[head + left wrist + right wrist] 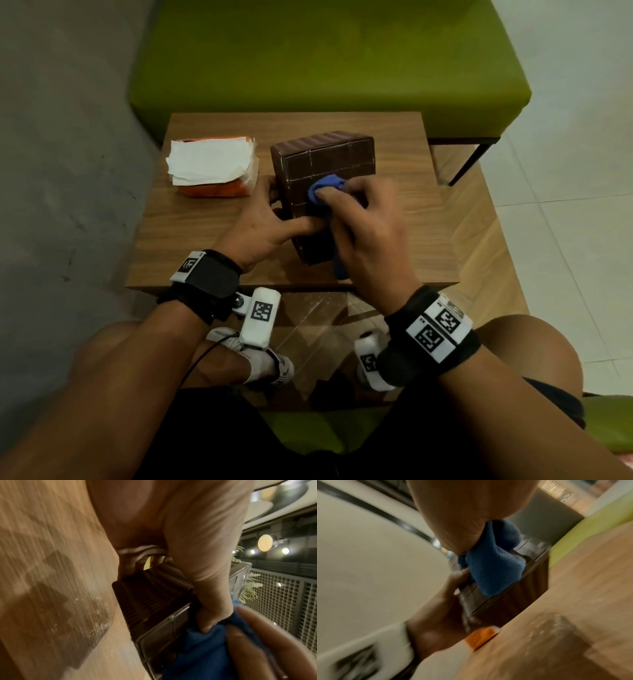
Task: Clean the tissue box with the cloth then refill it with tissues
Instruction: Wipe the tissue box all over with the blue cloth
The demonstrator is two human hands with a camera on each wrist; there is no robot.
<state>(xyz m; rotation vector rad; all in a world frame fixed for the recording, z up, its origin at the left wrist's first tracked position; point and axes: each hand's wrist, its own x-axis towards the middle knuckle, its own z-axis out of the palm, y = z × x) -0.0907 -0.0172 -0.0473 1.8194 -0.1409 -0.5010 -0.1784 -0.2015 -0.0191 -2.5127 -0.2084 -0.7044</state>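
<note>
Brown tissue box (325, 161) on table; right hand (366, 233) presses cloth (325, 186) on it.

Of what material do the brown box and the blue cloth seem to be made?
The tissue box looks like brown leatherette or plastic: slight sheen, ribbed sides, pale grid lines; I cannot tell which. The cloth looks like blue microfibre: soft folds, fine waffle weave.

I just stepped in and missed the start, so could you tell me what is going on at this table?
A person is wiping a brown tissue box with a blue cloth. The left hand grips the box to steady it on the wooden table, while the right hand presses the bunched cloth against its upper face. A stack of white tissues in an orange pack waits on the table beside the box, not yet loaded.
</note>
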